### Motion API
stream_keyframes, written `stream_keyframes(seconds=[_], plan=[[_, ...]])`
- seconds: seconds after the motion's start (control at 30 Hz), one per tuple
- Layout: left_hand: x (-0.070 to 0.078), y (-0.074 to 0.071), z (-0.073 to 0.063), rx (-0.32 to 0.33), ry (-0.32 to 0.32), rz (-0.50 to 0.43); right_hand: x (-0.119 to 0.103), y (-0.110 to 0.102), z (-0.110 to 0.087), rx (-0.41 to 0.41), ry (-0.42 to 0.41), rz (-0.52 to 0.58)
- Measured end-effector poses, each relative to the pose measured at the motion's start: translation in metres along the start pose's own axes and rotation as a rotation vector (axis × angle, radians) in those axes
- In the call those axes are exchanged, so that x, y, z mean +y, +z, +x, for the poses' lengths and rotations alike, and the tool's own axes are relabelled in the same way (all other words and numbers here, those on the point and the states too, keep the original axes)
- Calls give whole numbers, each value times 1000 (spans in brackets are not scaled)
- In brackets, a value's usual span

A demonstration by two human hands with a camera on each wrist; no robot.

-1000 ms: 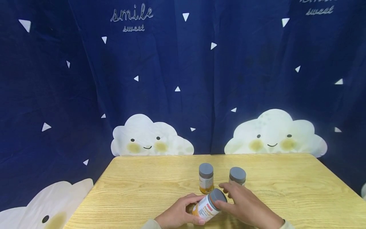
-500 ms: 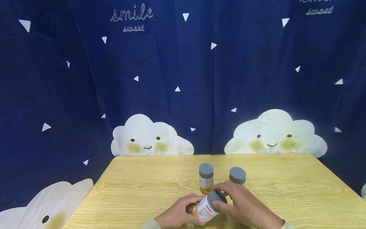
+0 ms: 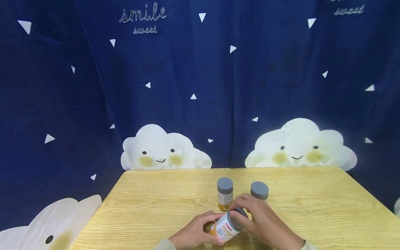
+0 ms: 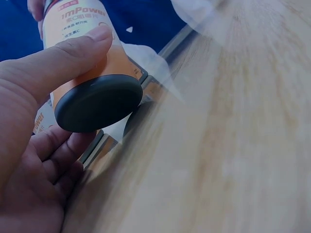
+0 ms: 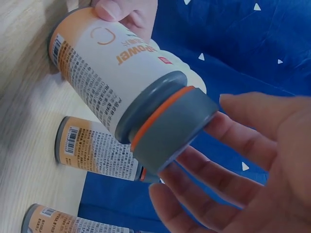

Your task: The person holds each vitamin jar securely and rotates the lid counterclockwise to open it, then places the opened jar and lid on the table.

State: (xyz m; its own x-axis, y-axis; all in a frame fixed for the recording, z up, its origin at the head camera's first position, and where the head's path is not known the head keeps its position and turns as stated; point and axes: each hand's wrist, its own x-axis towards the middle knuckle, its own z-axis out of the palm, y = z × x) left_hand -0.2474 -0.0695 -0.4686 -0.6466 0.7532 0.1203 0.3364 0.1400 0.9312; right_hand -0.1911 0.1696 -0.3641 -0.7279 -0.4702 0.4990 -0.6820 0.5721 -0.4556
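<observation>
A white and orange pill bottle [image 3: 224, 229] leans over the table, its grey cap [image 5: 177, 128] tipped up to the right. My left hand [image 3: 198, 231] grips the bottle's body, thumb across the label and fingers under it. At the cap is my right hand [image 3: 264, 220], thumb on the near side and fingers curled over the far side. An orange ring [image 5: 160, 114] shows between cap and neck in the right wrist view. The dark base [image 4: 99, 103] faces the left wrist camera.
Two similar bottles stand upright behind the hands: one bottle [image 3: 225, 195] just beyond the held one, another bottle [image 3: 259, 190] to its right, partly hidden by my right hand. The wooden table [image 3: 162, 194] ends at a blue curtain [image 3: 187, 62] with printed clouds.
My right hand has moved slightly left, and its fingers have come from beside the cap to over its far edge. The left hand and bottle stay put.
</observation>
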Motion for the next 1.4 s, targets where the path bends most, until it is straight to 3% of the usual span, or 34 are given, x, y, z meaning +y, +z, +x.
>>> stream_keyframes(seconds=[0.13, 0.2, 0.53, 0.87, 1.1, 1.4], plan=[[1, 0, 0, 2, -8, 0, 0, 2, 1, 45, -32, -48], [2, 0, 0, 1, -12, 0, 0, 2, 0, 34, -6, -59], [2, -1, 0, 20, -18, 58, 3, -11, -3, -182, 271, -48], [1, -1, 0, 28, -7, 38, 8, -12, -4, -279, 284, -23], [2, -1, 1, 14, -10, -2, 4, -10, 0, -250, 330, -2], [0, -1, 0, 19, -22, 18, -1, 0, 0, -135, 352, -96]])
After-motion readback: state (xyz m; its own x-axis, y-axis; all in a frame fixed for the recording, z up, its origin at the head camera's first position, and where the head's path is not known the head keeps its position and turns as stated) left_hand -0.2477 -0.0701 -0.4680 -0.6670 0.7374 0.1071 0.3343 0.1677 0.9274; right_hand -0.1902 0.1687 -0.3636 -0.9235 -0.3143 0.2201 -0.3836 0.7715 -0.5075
